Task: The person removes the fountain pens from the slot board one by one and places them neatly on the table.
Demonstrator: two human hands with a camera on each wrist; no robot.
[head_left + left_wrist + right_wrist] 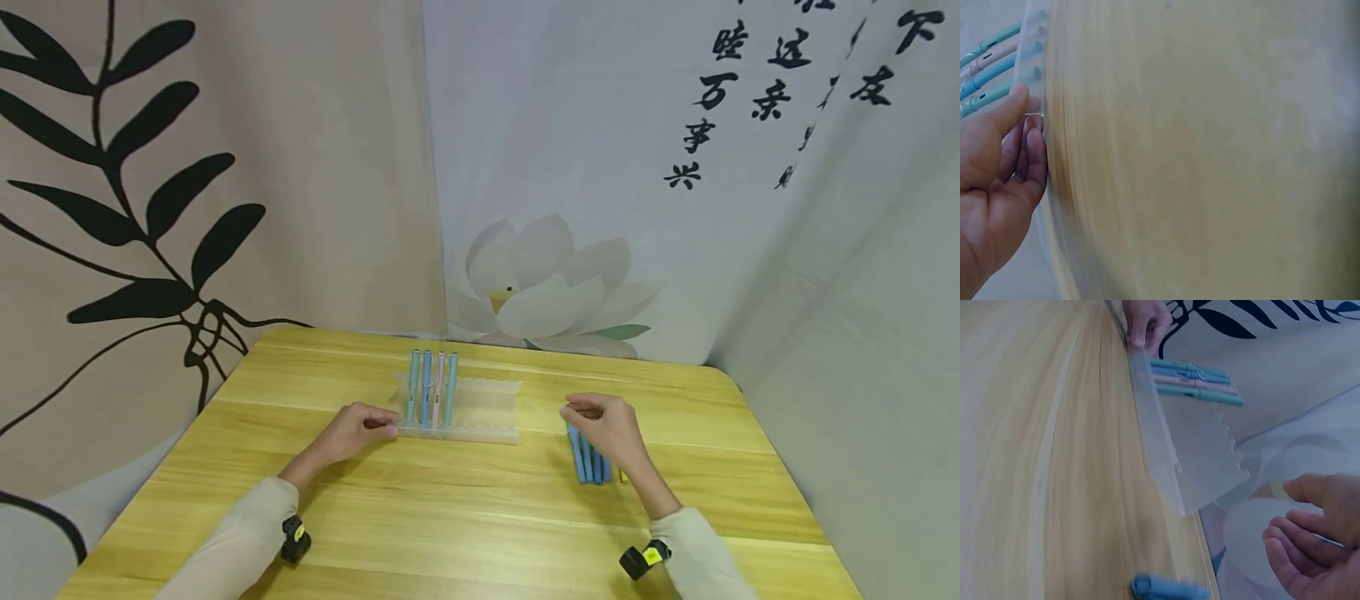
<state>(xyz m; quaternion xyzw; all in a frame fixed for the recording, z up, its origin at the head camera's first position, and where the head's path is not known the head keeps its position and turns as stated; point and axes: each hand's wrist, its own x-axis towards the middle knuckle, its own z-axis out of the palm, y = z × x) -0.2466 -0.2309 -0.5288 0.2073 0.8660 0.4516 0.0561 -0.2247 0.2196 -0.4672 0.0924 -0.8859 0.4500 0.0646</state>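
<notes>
A clear plastic pen rack stands on the table with several pens in the slots at its left end. Among them are a pink pen, a blue pen and green ones at either side. My left hand pinches the rack's near left corner between thumb and fingers. Over a row of blue pens lying on the right of the table hovers my right hand. In the right wrist view its fingers are loosely bent and hold nothing, apart from the blurred blue pen below.
A yellow item, mostly hidden by the right wrist, lies beside the blue pens. The wooden table reaches back to a printed curtain, and another stretch of curtain hangs along the right side.
</notes>
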